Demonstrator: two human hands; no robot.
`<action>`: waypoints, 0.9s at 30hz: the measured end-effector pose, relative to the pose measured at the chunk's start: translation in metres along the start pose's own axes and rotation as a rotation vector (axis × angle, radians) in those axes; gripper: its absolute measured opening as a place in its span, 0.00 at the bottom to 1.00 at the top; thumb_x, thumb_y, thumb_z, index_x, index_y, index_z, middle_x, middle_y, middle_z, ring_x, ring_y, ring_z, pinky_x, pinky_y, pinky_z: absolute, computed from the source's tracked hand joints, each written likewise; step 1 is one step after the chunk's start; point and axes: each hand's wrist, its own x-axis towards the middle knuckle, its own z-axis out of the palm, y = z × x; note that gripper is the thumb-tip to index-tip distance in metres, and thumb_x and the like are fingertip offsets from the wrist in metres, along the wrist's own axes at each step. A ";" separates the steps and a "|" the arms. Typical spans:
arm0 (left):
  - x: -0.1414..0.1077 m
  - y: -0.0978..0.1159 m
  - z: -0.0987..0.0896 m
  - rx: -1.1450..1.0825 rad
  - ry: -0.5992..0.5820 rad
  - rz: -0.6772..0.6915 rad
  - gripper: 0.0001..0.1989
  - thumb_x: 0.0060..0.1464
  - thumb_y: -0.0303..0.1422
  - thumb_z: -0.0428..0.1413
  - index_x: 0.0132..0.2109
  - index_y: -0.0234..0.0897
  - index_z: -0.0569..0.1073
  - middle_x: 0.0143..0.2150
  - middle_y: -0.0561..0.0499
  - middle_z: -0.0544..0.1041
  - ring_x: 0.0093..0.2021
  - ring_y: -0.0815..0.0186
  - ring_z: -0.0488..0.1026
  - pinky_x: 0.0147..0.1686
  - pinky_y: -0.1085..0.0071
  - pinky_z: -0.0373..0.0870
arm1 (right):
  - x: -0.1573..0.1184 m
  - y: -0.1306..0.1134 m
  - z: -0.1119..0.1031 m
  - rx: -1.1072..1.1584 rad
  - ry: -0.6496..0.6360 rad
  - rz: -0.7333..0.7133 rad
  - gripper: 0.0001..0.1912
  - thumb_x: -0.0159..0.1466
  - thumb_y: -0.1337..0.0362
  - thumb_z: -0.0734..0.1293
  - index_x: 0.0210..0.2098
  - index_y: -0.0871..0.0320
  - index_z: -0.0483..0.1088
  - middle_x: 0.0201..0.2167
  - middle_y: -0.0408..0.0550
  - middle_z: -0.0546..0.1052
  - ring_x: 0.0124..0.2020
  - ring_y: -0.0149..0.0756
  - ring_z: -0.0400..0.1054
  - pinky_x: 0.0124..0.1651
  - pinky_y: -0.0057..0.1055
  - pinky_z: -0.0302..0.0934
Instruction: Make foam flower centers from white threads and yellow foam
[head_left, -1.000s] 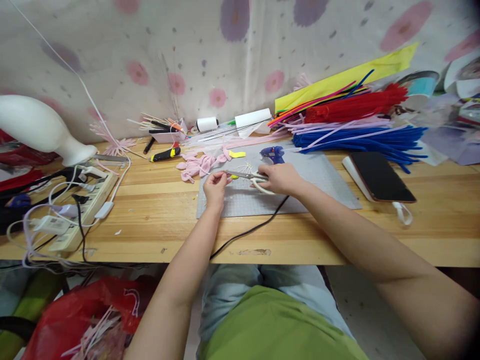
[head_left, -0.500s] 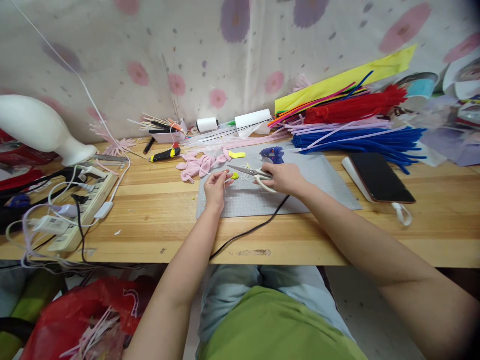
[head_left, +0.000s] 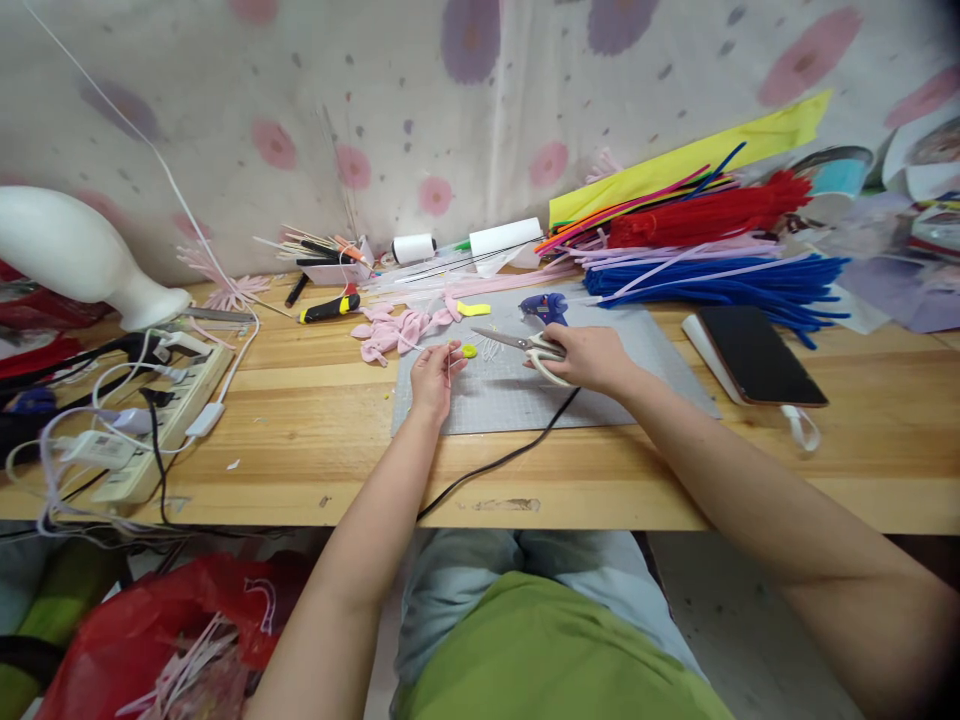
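Where the scissors [head_left: 528,346] point, head view: tips to the left and slightly away from the person; long axis slants from handles, nearer right, to tips, farther left.
Scissors' place: over the grey mat [head_left: 510,402], tips by the small white pieces [head_left: 491,346]; whether the blades touch these, cannot tell.
Right hand [head_left: 589,356]: fingers closed round the scissors' handles; forearm comes in from the lower right, reaching forward and left.
Left hand [head_left: 433,380]: over the mat's left part, fingertips pinched on a thin white strand [head_left: 450,367]; forearm runs up from the bottom, leaning right.
Yellow piece [head_left: 469,351]: just beside the left fingertips.
Glue gun [head_left: 546,307]: beyond the right hand, at the mat's far side.
Pink pieces [head_left: 390,335]: left of the glue gun, spilling past the mat's edge onto the wooden table [head_left: 300,430].
Phone [head_left: 761,355]: right of the mat, dark screen up.
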 end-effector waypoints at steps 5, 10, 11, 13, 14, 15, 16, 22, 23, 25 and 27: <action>-0.003 -0.001 0.003 -0.006 -0.009 -0.003 0.07 0.38 0.28 0.59 0.23 0.32 0.66 0.28 0.52 0.75 0.25 0.76 0.70 0.30 0.77 0.69 | 0.000 -0.009 0.000 -0.061 0.022 -0.115 0.22 0.57 0.44 0.59 0.37 0.55 0.69 0.31 0.49 0.77 0.30 0.39 0.68 0.28 0.30 0.42; -0.004 0.000 0.003 0.014 -0.001 0.001 0.10 0.36 0.29 0.60 0.22 0.32 0.65 0.31 0.53 0.75 0.25 0.77 0.70 0.28 0.77 0.69 | 0.006 -0.018 0.002 -0.102 0.008 -0.122 0.22 0.57 0.44 0.58 0.36 0.56 0.69 0.30 0.50 0.77 0.29 0.38 0.67 0.28 0.30 0.41; -0.004 0.000 0.003 0.018 -0.002 0.002 0.10 0.36 0.29 0.60 0.23 0.32 0.65 0.33 0.52 0.75 0.25 0.77 0.70 0.28 0.77 0.69 | 0.007 -0.019 0.002 -0.112 0.001 -0.125 0.22 0.58 0.45 0.58 0.36 0.56 0.69 0.30 0.50 0.77 0.29 0.38 0.67 0.28 0.30 0.41; -0.003 0.000 0.003 0.027 -0.002 0.013 0.10 0.36 0.31 0.61 0.23 0.32 0.65 0.34 0.52 0.75 0.25 0.77 0.69 0.26 0.78 0.68 | 0.007 -0.020 0.002 -0.130 -0.009 -0.128 0.22 0.58 0.45 0.58 0.36 0.56 0.69 0.30 0.50 0.77 0.30 0.39 0.68 0.28 0.31 0.41; -0.002 -0.001 0.002 0.035 0.003 0.023 0.11 0.36 0.31 0.61 0.24 0.32 0.66 0.33 0.52 0.75 0.24 0.77 0.69 0.26 0.78 0.68 | 0.008 -0.020 0.001 -0.138 -0.011 -0.125 0.22 0.58 0.45 0.57 0.36 0.56 0.69 0.30 0.50 0.77 0.30 0.39 0.68 0.28 0.31 0.41; -0.002 -0.001 0.002 0.045 0.009 0.036 0.11 0.36 0.31 0.61 0.24 0.32 0.66 0.33 0.52 0.74 0.24 0.78 0.69 0.25 0.78 0.68 | 0.008 -0.021 0.001 -0.144 -0.012 -0.121 0.22 0.58 0.45 0.57 0.36 0.56 0.69 0.30 0.50 0.77 0.30 0.39 0.68 0.28 0.31 0.41; -0.001 -0.002 0.002 0.057 0.018 0.051 0.11 0.36 0.32 0.61 0.25 0.33 0.67 0.32 0.53 0.74 0.23 0.78 0.68 0.25 0.78 0.68 | 0.008 -0.021 0.001 -0.149 -0.012 -0.115 0.23 0.58 0.44 0.57 0.36 0.56 0.69 0.30 0.50 0.77 0.30 0.39 0.68 0.27 0.31 0.40; 0.000 -0.006 0.000 0.169 0.041 0.170 0.11 0.36 0.34 0.62 0.25 0.33 0.68 0.32 0.53 0.72 0.23 0.77 0.67 0.25 0.76 0.70 | 0.012 -0.023 0.002 -0.153 -0.019 -0.103 0.24 0.59 0.43 0.56 0.37 0.56 0.69 0.31 0.51 0.77 0.30 0.40 0.68 0.28 0.30 0.41; 0.000 -0.007 0.000 0.188 0.044 0.191 0.11 0.37 0.35 0.62 0.25 0.33 0.69 0.31 0.53 0.72 0.23 0.77 0.67 0.25 0.76 0.70 | 0.013 -0.023 0.002 -0.154 -0.017 -0.106 0.23 0.59 0.44 0.57 0.37 0.56 0.69 0.31 0.51 0.77 0.30 0.40 0.68 0.28 0.31 0.41; 0.000 -0.007 -0.001 0.233 0.057 0.235 0.11 0.38 0.35 0.61 0.26 0.33 0.69 0.32 0.53 0.72 0.23 0.77 0.67 0.24 0.76 0.71 | 0.014 -0.023 0.002 -0.158 -0.011 -0.117 0.23 0.59 0.45 0.57 0.38 0.57 0.69 0.32 0.51 0.77 0.30 0.39 0.68 0.28 0.31 0.42; 0.001 -0.009 -0.002 0.291 0.072 0.281 0.10 0.39 0.35 0.61 0.26 0.33 0.70 0.32 0.52 0.73 0.23 0.77 0.68 0.23 0.76 0.71 | 0.014 -0.023 0.001 -0.171 -0.004 -0.129 0.22 0.59 0.46 0.58 0.38 0.57 0.69 0.33 0.51 0.77 0.31 0.39 0.68 0.28 0.31 0.42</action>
